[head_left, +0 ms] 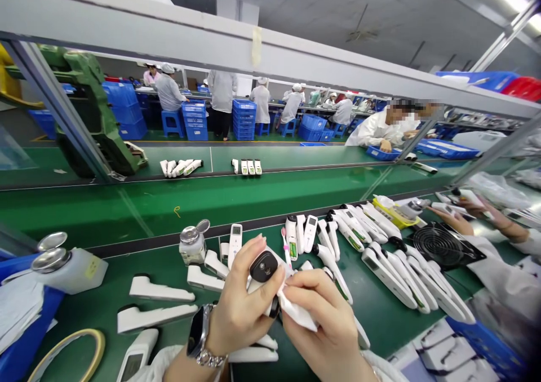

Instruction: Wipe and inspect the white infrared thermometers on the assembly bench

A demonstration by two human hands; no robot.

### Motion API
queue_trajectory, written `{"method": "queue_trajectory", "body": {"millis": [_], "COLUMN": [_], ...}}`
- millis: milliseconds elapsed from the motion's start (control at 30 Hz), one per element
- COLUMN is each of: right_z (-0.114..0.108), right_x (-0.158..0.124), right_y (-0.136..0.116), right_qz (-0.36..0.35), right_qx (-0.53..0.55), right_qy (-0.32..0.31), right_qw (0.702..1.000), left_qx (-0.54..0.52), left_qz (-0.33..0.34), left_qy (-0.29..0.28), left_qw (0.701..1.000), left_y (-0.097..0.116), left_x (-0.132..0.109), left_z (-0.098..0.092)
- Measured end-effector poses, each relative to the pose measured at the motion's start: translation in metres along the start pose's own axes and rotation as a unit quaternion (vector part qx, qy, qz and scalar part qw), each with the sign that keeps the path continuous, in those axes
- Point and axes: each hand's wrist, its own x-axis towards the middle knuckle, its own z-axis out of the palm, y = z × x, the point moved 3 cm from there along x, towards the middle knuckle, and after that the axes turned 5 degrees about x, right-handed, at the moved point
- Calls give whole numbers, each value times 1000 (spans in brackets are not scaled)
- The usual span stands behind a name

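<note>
My left hand (240, 306), with a watch and bracelet at the wrist, is wrapped round a white device with a black front end (264, 266). Pinched in my right hand (323, 320) is a white cloth (298, 310), which touches the device's side. Much of the device's body is hidden by my fingers. White handheld thermometers (310, 234) lie around both hands on the green bench, some showing green boards. A pink and white brush (285, 245) lies just beyond my hands.
Metal-lidded bottles (193, 245) stand left of centre and at far left (70, 266). A tape roll (70, 355) lies lower left. At right are a black fan (446, 244), a yellow tray (395, 213) and another person's hands (454, 220). A metal shelf beam crosses above.
</note>
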Motion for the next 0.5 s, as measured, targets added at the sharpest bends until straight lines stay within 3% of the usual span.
{"method": "queue_trajectory", "body": {"millis": [100, 233, 400, 500], "right_z": [3, 1, -13, -10], "right_x": [-7, -16, -10, -4], "right_y": [-6, -11, 0, 4], "right_qz": [-12, 22, 45, 25], "right_qx": [9, 140, 71, 31], "right_qy": [-24, -91, 20, 23], "right_qw": [1000, 986, 996, 999], "left_qx": [2, -6, -11, -10], "left_qz": [-14, -23, -15, -8], "left_qy": [0, 4, 5, -3], "left_qw": [1000, 1000, 1000, 1000], "left_y": [-3, -7, -2, 0], "left_x": [-3, -5, -3, -4], "left_z": [3, 5, 3, 3]}}
